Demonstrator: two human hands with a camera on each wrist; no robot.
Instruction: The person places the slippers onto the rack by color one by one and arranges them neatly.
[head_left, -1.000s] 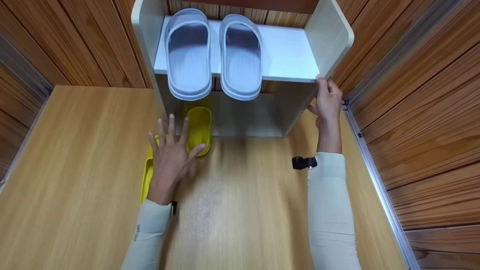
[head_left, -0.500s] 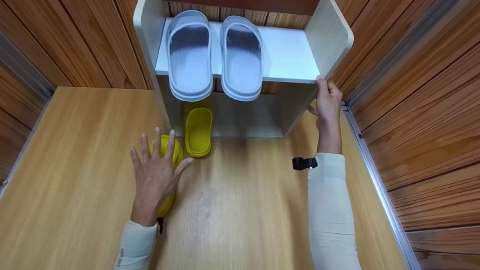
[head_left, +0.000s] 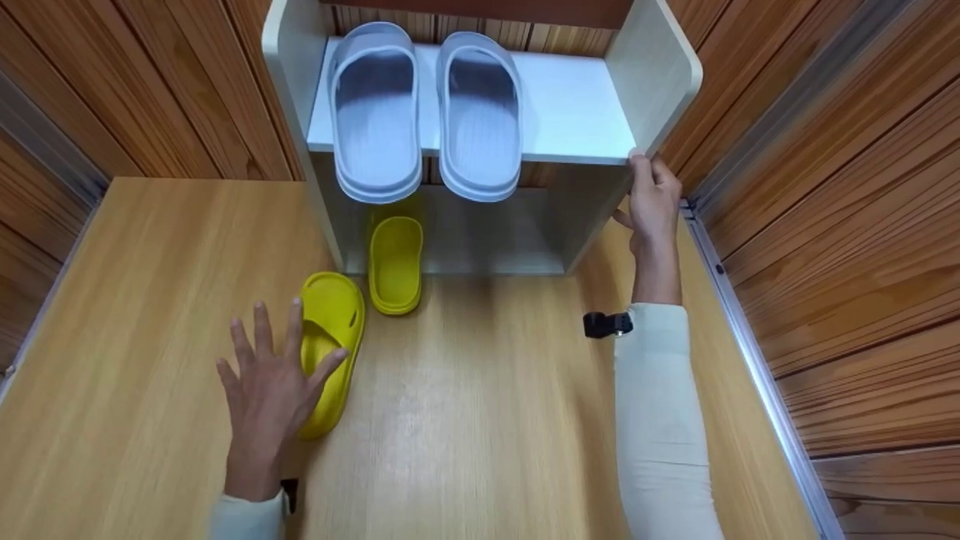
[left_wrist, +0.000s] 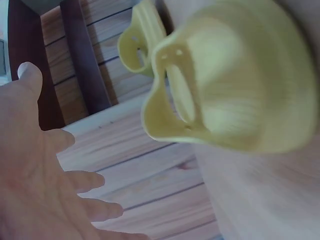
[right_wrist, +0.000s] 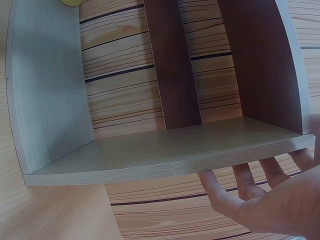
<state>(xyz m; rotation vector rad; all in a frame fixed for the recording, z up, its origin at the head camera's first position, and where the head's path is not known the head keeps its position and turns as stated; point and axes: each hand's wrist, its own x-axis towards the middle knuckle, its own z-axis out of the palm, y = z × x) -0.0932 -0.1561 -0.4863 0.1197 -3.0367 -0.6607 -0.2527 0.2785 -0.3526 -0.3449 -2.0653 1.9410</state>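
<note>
My left hand (head_left: 266,394), fingers spread, hovers over the left side of a yellow clog (head_left: 334,397) and covers part of it. This clog lies on the wooden floor, toe towards the rack; the left wrist view shows the palm apart from it. A second yellow clog (head_left: 396,266) has its heel end poking out of the lower level of a pale shoe rack (head_left: 664,75); its toe is in shadow inside. At the rack's right side, my right hand (head_left: 654,210) grips the panel by the shelf corner. In the right wrist view its fingertips (right_wrist: 207,180) touch the panel's outer face.
Two grey clogs (head_left: 379,120) stand side by side on the rack's white upper shelf (head_left: 574,90), heels overhanging its front edge. Wood-plank walls (head_left: 847,300) enclose the floor, with a metal rail (head_left: 739,337) along the right.
My left hand has moved back and to the left, away from the rack, uncovering most of the yellow clog on the floor. The right hand keeps its grip on the rack.
</note>
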